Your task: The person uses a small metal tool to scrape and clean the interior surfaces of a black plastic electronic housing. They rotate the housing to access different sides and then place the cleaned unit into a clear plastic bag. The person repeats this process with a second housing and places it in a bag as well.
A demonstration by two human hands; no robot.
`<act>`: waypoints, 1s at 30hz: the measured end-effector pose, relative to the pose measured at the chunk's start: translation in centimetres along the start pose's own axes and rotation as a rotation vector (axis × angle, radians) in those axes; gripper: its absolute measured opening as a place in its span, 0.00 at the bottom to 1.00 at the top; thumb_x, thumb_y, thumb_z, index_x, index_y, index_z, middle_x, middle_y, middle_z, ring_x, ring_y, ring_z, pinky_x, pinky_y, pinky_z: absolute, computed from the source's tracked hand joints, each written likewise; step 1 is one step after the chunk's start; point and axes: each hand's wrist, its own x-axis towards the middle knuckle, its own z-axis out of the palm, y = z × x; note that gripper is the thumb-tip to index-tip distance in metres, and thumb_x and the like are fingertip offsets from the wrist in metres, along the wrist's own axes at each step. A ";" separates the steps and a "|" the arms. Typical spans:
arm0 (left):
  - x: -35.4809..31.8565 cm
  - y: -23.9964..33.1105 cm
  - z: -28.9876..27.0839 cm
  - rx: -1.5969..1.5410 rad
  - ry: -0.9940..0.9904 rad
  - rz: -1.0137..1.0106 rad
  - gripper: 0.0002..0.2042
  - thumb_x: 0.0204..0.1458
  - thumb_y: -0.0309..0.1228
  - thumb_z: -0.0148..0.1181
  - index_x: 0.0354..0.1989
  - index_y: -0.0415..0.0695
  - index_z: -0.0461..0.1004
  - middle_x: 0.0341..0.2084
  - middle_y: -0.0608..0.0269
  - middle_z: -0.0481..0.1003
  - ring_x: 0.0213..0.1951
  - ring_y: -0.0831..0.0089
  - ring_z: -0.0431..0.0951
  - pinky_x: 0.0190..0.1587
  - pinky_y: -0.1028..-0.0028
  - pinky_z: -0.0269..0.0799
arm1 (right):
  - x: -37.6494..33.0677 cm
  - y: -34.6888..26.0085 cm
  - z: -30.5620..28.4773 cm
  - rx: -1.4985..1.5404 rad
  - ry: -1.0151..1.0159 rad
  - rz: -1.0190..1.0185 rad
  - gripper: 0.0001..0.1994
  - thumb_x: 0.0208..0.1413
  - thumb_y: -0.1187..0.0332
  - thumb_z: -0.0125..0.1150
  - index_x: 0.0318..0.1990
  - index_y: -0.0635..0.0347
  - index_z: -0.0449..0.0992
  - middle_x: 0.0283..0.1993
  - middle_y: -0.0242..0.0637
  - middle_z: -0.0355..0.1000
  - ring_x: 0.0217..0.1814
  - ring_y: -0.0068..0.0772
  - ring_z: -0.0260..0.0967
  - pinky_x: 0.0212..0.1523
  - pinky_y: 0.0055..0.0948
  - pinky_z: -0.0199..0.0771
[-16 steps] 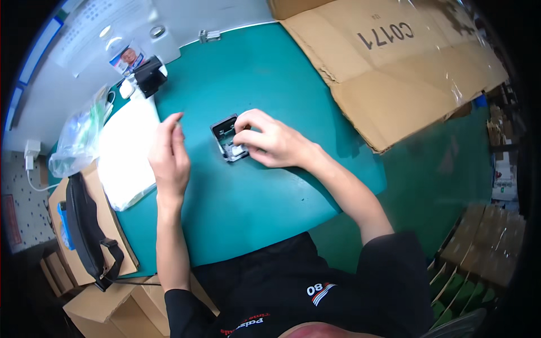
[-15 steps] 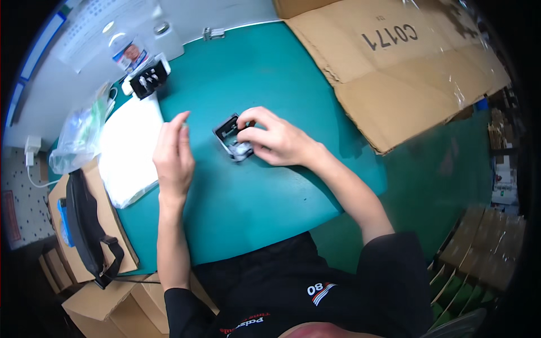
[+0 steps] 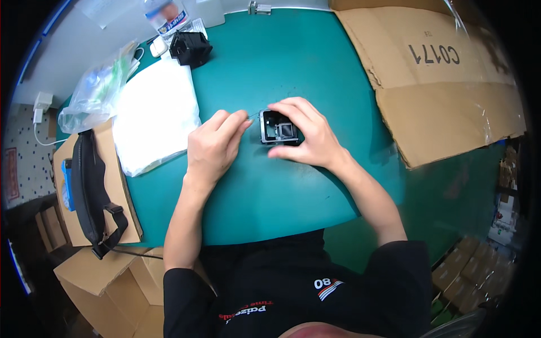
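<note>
A small black box-like housing with an open top and a squarish part inside lies on the green table mat. My right hand grips it from the right, with fingers along its far edge and the thumb at its near edge. To the left of the housing, my left hand is closed in a pinch. A thin dark line shows at its fingertips, too fine to make out. A separate black block stands farther back on the left, beyond a white plastic bag.
A large flattened cardboard box covers the right back. At the left are a clear bag, a black strap pouch on cardboard and an open carton. A bottle and small metal part stand at the back.
My left hand has moved right toward the housing and closed into a pinch. My right hand's grip has widened around the housing, which has turned. The black block shows a different side. The whole view has shifted.
</note>
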 end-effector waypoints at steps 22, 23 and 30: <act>0.2 3.4 -1.5 0.134 -0.191 0.008 0.14 0.55 0.33 0.70 0.49 0.47 0.84 0.23 0.64 0.69 0.23 0.67 0.73 0.25 0.66 0.69 | -0.1 1.9 -0.5 0.106 0.008 0.105 0.35 0.38 0.56 0.86 0.52 0.63 0.73 0.51 0.43 0.71 0.50 0.43 0.75 0.51 0.37 0.78; 0.1 3.5 -1.6 0.122 -0.206 -0.003 0.14 0.55 0.32 0.69 0.49 0.46 0.84 0.23 0.63 0.70 0.23 0.67 0.72 0.26 0.66 0.68 | -0.1 1.9 -0.5 0.107 0.006 0.094 0.36 0.38 0.56 0.86 0.52 0.63 0.74 0.50 0.43 0.72 0.49 0.43 0.75 0.50 0.37 0.79; 0.1 3.4 -1.5 0.089 -0.239 -0.016 0.14 0.55 0.32 0.69 0.49 0.44 0.83 0.23 0.62 0.71 0.23 0.64 0.73 0.26 0.64 0.69 | 0.0 1.9 -0.4 0.086 0.007 0.051 0.37 0.35 0.54 0.87 0.52 0.63 0.76 0.48 0.42 0.72 0.49 0.42 0.75 0.49 0.36 0.79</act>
